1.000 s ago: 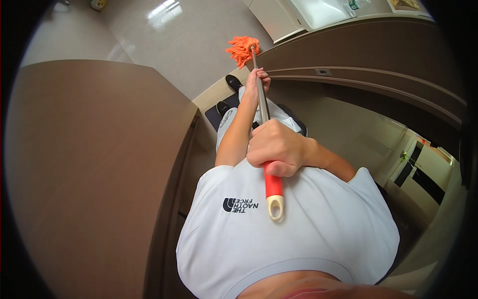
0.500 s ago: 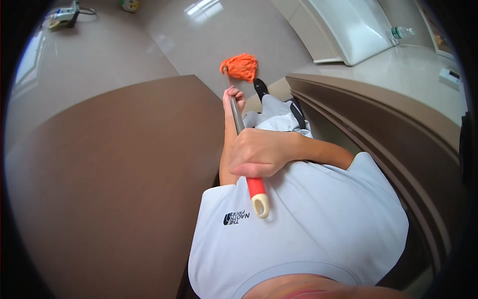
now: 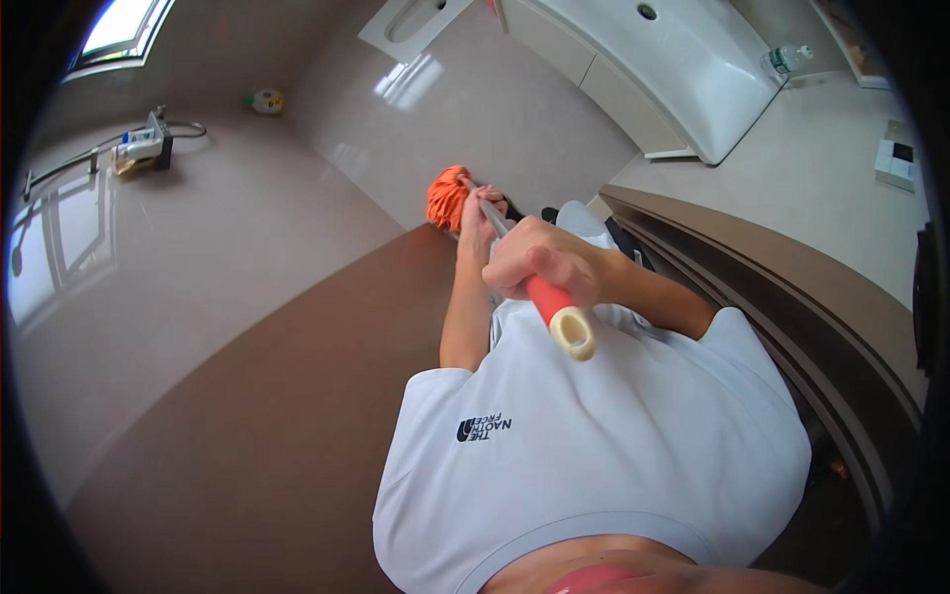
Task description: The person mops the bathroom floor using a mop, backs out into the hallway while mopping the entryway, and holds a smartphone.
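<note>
A mop with an orange strand head (image 3: pixel 448 201) runs away from me, its grey handle (image 3: pixel 495 220) ending near my chest in a red grip and a cream cap (image 3: pixel 574 335) with a hanging hole. My right hand (image 3: pixel 544 259) is wrapped round the handle's upper end at the red grip. Lower on the shaft, close to the mop head, my left hand (image 3: pixel 483 210) is closed round it. The orange strands are bunched beside the edge of the brown door panel (image 3: pixel 327 396); whether they touch the floor I cannot tell.
A white washbasin (image 3: pixel 683 69) stands ahead right, with a clear bottle (image 3: pixel 789 59) by its rim. A white fixture with an oblong recess (image 3: pixel 411 30) lies farther off. A shower fitting (image 3: pixel 148 148) is at left. A brown door frame (image 3: pixel 772 247) runs along my right.
The mop head has moved left and nearer, toward the brown panel's edge. Both hands have shifted with the handle, whose capped end has swung right and away from my chest. The view has tilted up.
</note>
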{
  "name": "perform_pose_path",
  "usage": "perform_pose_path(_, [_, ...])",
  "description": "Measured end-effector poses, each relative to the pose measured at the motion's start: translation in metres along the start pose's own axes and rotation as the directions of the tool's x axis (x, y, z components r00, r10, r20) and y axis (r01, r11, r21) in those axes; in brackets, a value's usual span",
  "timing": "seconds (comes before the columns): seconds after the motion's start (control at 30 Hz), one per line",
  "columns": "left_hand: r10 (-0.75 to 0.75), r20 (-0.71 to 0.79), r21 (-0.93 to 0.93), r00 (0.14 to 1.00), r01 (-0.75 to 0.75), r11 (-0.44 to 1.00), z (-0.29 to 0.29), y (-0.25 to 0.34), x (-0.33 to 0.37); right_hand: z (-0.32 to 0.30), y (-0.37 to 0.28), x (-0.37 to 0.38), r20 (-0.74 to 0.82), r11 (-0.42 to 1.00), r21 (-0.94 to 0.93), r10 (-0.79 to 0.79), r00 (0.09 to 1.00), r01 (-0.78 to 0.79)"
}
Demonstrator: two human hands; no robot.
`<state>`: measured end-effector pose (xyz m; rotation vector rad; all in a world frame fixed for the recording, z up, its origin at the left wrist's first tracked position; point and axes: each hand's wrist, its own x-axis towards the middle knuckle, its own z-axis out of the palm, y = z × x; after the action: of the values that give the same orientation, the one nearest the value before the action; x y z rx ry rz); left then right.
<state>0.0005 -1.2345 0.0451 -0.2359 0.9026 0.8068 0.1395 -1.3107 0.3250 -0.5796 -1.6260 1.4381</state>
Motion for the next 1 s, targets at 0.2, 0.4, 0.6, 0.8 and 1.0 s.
perform_pose_path(0.2, [-0.484,0.281,0.023,0.829,0.498,0.867,-0.015,-0.003,0.100,0.023,0.033,0.051,0.053,0.958,-0.273,0.104,0.993,-0.086])
perform_pose_path(0.4, [-0.717,0.068,0.408,0.693,0.637,0.654,0.013,-0.007,0.166,0.040,0.037,0.120,0.250,0.952,-0.303,0.041,0.967,0.038])
perform_pose_path(0.6, [-0.573,0.104,0.203,0.813,0.547,0.812,0.028,0.063,0.175,0.028,0.024,0.186,0.285,0.930,-0.360,0.039,0.958,0.069])
perform_pose_path(0.8, [-0.198,0.078,-0.185,0.977,0.210,0.960,0.004,0.169,0.182,-0.029,0.032,0.230,0.411,0.937,-0.346,0.113,0.904,0.040])
perform_pose_path(1.0, [0.116,-0.218,-0.554,0.969,-0.221,0.803,-0.070,0.235,0.196,-0.093,0.098,0.239,0.261,0.942,-0.331,0.143,0.955,-0.050])
